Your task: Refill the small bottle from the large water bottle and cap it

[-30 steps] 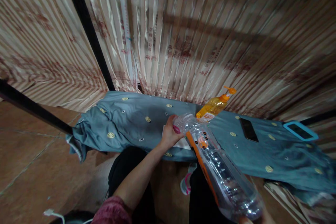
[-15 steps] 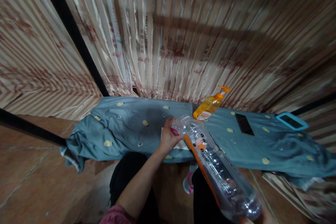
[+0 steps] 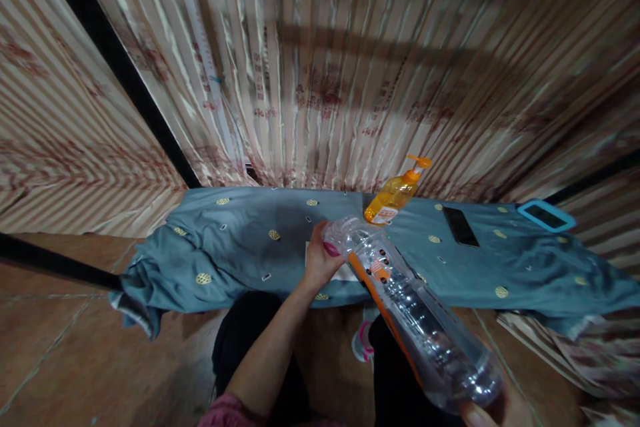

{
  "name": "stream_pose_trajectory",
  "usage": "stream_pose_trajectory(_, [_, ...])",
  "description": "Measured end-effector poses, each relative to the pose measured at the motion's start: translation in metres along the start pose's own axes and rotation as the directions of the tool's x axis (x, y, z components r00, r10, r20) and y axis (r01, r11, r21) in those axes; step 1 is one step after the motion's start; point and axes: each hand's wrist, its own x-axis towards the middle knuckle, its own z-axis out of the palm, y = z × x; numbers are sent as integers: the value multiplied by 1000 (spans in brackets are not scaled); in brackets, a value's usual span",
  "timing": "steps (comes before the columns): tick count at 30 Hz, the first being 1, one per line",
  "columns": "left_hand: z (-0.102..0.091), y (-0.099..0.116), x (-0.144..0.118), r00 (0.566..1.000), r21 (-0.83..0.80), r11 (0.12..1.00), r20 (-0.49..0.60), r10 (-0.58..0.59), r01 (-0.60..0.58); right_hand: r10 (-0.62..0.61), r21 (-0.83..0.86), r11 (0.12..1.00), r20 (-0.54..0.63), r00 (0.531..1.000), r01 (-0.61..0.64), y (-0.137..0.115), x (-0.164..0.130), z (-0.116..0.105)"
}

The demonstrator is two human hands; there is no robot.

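Observation:
A large clear plastic bottle (image 3: 415, 307) with an orange-edged label lies slanted between my two hands, above my lap and the cloth-covered bench. My left hand (image 3: 320, 257) is closed round its narrow end, where a pink part (image 3: 331, 249) shows by the fingers. At the lower right my right hand (image 3: 497, 410) grips the wide end; most of it is behind the bottle or cut off by the frame. Just beyond the narrow end stands a pump bottle (image 3: 393, 199) of yellow-orange liquid. Under the left hand lies a white sheet (image 3: 345, 273), partly covered.
The bench wears a blue-grey cloth (image 3: 240, 247) with pineapple prints. On its right side are a black phone (image 3: 461, 227) and a blue-framed device (image 3: 547, 215). A striped curtain (image 3: 320, 80) hangs behind, with a dark pole (image 3: 120, 73) at the left.
The view has shifted slightly, so the things on the bench sit a little further left. Both hands keep their hold on the clear bottle; its wide end sits slightly higher.

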Motion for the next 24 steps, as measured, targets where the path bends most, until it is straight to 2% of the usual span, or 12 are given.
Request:
stream_pose_trajectory(3, [0, 0, 1, 1000, 7, 1000, -7, 6, -6, 19, -55, 998, -72, 997, -23, -1, 0, 4])
stream_pose_trajectory(11, [-1, 5, 1, 1000, 16, 1000, -6, -18, 18, 5, -125, 992, -118, 993, -20, -3, -3, 4])
stream_pose_trajectory(19, [0, 8, 1, 1000, 10, 1000, -8, -24, 24, 1, -176, 984, -119, 993, -22, 10, -9, -3])
stream_pose_trajectory(24, [0, 9, 0, 1000, 13, 1000, -9, -23, 23, -4, -205, 979, -81, 997, -13, 3, -8, -2])
